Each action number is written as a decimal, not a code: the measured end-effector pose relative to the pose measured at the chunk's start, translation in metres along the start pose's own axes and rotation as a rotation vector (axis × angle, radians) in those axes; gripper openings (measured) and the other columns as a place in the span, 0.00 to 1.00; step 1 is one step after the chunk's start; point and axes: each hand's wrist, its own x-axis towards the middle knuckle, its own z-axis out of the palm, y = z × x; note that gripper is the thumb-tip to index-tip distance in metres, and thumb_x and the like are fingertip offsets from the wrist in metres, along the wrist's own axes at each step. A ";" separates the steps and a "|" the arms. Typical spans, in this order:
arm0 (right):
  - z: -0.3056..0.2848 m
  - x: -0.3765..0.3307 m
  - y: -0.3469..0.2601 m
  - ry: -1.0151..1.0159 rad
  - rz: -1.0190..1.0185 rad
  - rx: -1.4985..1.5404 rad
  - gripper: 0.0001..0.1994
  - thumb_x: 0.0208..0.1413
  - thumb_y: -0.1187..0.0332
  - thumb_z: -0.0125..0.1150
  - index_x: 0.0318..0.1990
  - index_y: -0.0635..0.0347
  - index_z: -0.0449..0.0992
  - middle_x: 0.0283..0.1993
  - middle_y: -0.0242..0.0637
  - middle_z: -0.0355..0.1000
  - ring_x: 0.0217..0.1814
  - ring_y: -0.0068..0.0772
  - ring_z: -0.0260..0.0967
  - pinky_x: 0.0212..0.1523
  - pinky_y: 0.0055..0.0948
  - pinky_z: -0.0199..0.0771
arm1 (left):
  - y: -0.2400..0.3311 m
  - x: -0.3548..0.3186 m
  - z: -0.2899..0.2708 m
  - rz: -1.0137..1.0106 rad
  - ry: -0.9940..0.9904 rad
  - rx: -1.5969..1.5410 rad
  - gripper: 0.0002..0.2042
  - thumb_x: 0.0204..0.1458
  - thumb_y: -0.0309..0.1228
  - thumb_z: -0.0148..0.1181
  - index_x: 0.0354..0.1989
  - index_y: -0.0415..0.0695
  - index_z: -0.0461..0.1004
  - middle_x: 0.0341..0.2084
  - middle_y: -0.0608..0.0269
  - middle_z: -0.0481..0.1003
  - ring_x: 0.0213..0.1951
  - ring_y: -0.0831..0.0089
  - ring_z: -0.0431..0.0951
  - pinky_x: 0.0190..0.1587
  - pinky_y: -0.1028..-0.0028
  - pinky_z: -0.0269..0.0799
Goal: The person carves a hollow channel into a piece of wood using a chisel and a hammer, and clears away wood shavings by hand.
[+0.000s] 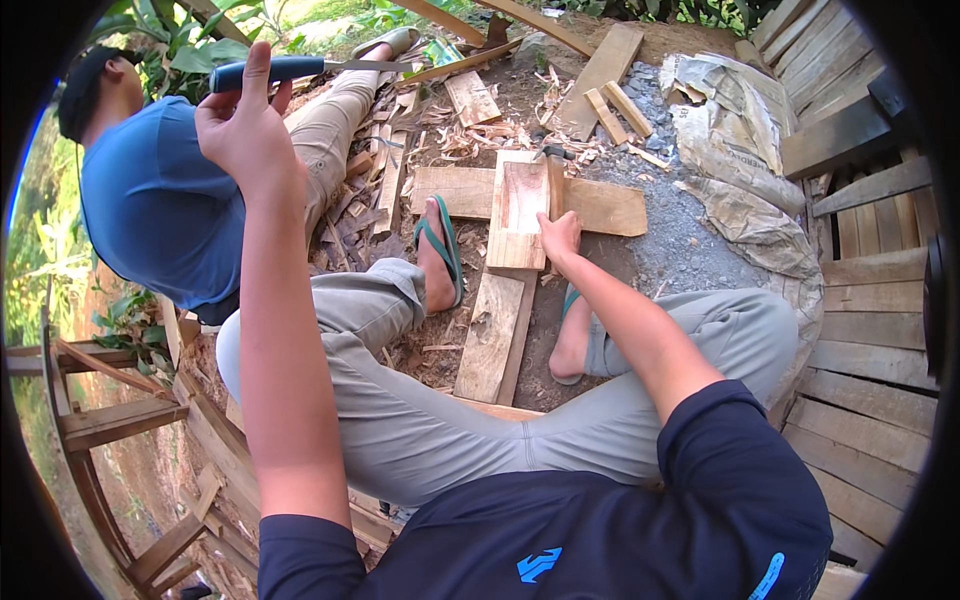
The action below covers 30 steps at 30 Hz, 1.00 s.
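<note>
Raised high at the left, my left hand (245, 135) is closed round the blue handle of a chisel (290, 69); its thin metal blade points right. My right hand (560, 237) is closed at the lower end of a hammer's wooden handle (555, 190), against the right side of a pale wooden block (520, 215). The hammer's dark head shows at the block's far right corner. A long shallow recess is cut into the block's top. The block rests across a flat plank (450, 190), between my feet.
A person in a blue shirt (165, 195) sits close on my left, legs stretched forward. Wood shavings (480, 142) and offcuts litter the ground beyond the block. Torn sacking (740, 130) lies on grey gravel at the right, beside a slatted wooden wall (870, 330). A wooden frame (120, 425) stands at lower left.
</note>
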 end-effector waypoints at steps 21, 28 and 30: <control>-0.112 0.021 -0.107 -0.618 0.522 0.743 0.07 0.58 0.84 0.50 0.40 0.69 0.74 0.34 0.43 0.72 0.21 0.35 0.75 0.15 0.29 0.80 | 0.104 -0.007 0.046 0.213 -0.486 0.144 0.12 0.52 0.27 0.75 0.41 0.40 0.77 0.37 0.66 0.77 0.41 0.77 0.81 0.40 0.73 0.87; -0.263 0.004 -0.221 -0.542 0.165 0.586 0.06 0.70 0.72 0.51 0.44 0.66 0.71 0.31 0.36 0.69 0.18 0.21 0.61 0.17 0.19 0.69 | 0.158 0.056 0.061 0.309 -0.793 0.318 0.16 0.65 0.30 0.62 0.58 0.37 0.74 0.52 0.57 0.79 0.56 0.67 0.80 0.59 0.67 0.79; -0.295 0.021 -0.223 -0.538 -0.087 0.294 0.16 0.72 0.67 0.49 0.54 0.75 0.70 0.23 0.35 0.67 0.15 0.20 0.57 0.17 0.18 0.64 | 0.146 0.047 0.078 0.226 -0.855 0.346 0.17 0.66 0.32 0.60 0.59 0.37 0.73 0.53 0.54 0.79 0.56 0.65 0.80 0.58 0.66 0.80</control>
